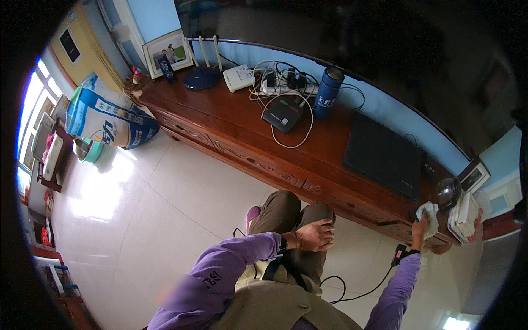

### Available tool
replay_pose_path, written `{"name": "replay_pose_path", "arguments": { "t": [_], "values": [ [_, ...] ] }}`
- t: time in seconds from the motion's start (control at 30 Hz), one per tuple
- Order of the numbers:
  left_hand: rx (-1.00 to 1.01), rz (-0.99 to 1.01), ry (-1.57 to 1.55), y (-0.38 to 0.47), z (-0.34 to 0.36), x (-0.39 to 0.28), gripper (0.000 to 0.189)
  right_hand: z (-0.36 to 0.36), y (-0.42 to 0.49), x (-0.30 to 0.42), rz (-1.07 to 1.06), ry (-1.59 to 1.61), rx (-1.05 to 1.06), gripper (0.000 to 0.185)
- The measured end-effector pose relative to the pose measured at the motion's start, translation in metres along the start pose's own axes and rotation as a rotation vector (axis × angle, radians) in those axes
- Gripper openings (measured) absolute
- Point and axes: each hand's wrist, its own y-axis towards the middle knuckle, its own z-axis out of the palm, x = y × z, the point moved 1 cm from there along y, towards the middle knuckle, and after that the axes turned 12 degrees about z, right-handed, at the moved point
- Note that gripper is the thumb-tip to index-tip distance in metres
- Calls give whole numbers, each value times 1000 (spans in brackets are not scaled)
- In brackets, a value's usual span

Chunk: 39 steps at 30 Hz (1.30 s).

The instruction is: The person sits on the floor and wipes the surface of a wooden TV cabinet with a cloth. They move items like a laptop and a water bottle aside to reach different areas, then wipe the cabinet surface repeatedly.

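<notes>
My right hand (420, 229) holds a crumpled white cloth (430, 218) on the right end of a reddish-brown wooden TV cabinet (243, 123). Just beyond the cloth are a clear glass bowl-like object (448, 193) and a stack of books or papers (464, 218). Resting on my knee, my left hand (315, 236) has its fingers slightly bent and nothing visible in it. A closed black laptop (383, 154) lies on the cabinet to the left of the cloth. A black device (399, 255) on a cable is at my right wrist.
On the cabinet stand a blue bottle (328, 93), a black set-top box (283, 113), tangled cables, a white modem (238, 78), a blue router (201, 77) and a framed photo (167, 53). A large TV (371, 49) rises behind. A big printed sack (111, 115) stands on the floor.
</notes>
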Motion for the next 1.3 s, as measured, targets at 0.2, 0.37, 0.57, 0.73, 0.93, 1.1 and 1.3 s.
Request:
{"name": "replay_pose_path", "arguments": {
  "t": [0.2,0.37,0.57,0.73,0.93,1.1,1.3],
  "values": [
    [76,23,31,-1,-2,0,19,2,-1,1,-54,20,-111,71],
    [119,2,-2,-1,0,0,20,-9,-5,2,-24,26,-28,71],
    [109,12,14,-1,0,1,22,-13,-7,2,-68,13,-40,65],
    [74,4,-14,2,-2,2,20,-19,-10,4,-46,-53,-41,60],
    [61,23,18,-1,1,1,17,-19,-14,5,-94,43,-125,58],
    [-27,131,120,-3,6,4,16,-8,-8,2,-75,100,-96,55],
    [81,86,48,-3,7,1,18,-7,2,-1,-56,79,-88,56]
  ]
}}
